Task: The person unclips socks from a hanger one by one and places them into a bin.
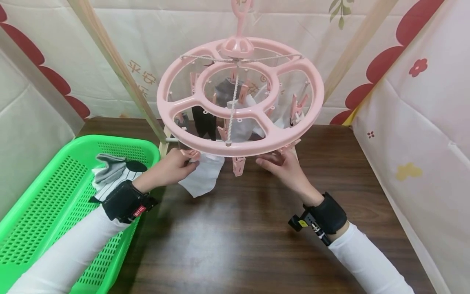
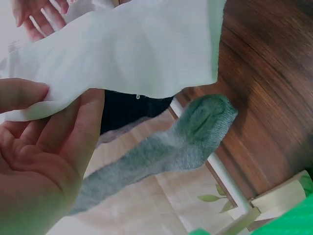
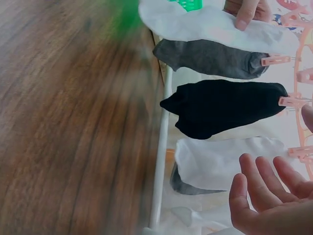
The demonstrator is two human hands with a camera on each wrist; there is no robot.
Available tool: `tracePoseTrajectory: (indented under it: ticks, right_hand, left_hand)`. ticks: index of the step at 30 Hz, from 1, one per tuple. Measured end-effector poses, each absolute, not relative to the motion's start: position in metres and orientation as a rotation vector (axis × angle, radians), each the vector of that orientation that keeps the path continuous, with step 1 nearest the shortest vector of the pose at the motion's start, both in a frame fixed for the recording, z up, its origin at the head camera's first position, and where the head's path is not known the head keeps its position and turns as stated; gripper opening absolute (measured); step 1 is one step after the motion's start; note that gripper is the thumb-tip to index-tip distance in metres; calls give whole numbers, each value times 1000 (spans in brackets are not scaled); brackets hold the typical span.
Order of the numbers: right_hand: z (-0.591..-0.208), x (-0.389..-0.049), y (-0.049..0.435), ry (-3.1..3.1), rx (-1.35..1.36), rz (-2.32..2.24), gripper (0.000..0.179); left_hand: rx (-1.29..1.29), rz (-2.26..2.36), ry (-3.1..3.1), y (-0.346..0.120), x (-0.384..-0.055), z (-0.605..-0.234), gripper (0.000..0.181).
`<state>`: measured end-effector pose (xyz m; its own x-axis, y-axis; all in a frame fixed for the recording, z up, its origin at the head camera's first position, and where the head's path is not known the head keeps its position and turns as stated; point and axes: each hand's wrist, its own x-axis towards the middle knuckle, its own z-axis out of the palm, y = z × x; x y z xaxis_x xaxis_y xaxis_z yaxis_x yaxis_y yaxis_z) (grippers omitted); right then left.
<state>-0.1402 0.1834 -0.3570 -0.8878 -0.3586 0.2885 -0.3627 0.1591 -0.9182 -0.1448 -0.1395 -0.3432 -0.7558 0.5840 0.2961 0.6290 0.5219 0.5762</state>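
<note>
A pink round drying hanger [image 1: 172, 107] hangs in front of me, with clothes pegs around its rings. At its front left, my left hand [image 1: 170, 168] pinches a white sock [image 1: 203, 175] between thumb and fingers, beside a pink peg [image 1: 191, 154]. The left wrist view shows the thumb on top of the white cloth [image 2: 146, 49]. My right hand [image 3: 274, 200] is under the front right rim, fingers spread and holding nothing. Near it, a black sock [image 3: 225, 107], a grey sock [image 3: 210, 58] and another white sock [image 3: 225, 159] hang from pegs.
On the left stands a green basket [image 1: 22, 220] with a grey sock [image 1: 110, 168] and a striped one inside. Beneath everything is a brown wooden table [image 1: 235, 245]. A wooden post [image 1: 121, 65] rises behind the basket, and patterned cloth walls surround the table.
</note>
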Motion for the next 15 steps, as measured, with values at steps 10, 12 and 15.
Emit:
tracePoseTrajectory:
  ticks: [10, 12, 15]
  right_hand:
    - [-360, -138, 180, -2516, 590, 1936, 53]
    - [-361, -138, 180, -2526, 566, 1941, 54]
    - [-361, -137, 179, -2553, 526, 1940, 54]
  left_hand:
    - [-1037, -1085, -2740, -150, -142, -338, 6]
    - [-1035, -1090, -2746, -150, -142, -337, 6]
    - [-1033, -1098, -2749, -151, -143, -335, 7]
